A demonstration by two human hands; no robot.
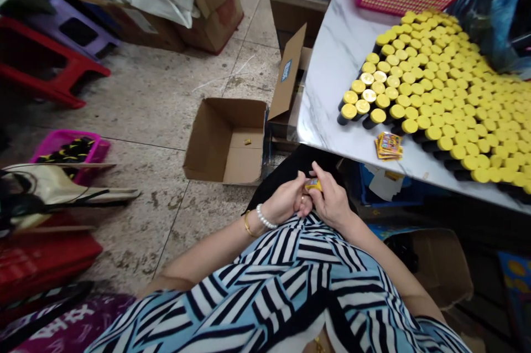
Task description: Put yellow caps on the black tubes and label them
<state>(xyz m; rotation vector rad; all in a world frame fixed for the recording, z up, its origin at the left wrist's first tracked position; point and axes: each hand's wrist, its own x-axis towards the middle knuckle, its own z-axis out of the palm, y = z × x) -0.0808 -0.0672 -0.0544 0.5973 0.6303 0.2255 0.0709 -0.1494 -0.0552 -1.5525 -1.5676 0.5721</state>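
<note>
Marble-topped table (327, 65) with massed yellow-capped black bottles (440, 93); below its edge, over the lap, the right hand (329, 201) and left hand (282, 201) grasp a small yellow packet (313, 184).

Glossy printed packet (313, 184), glossy marble-look tabletop (332, 65), matt cardboard box (211, 137), smooth plastic caps (431, 82)

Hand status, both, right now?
Left hand: closed, pinching one end of a small yellow packet.
Right hand: closed, holding the packet's other end.
</note>
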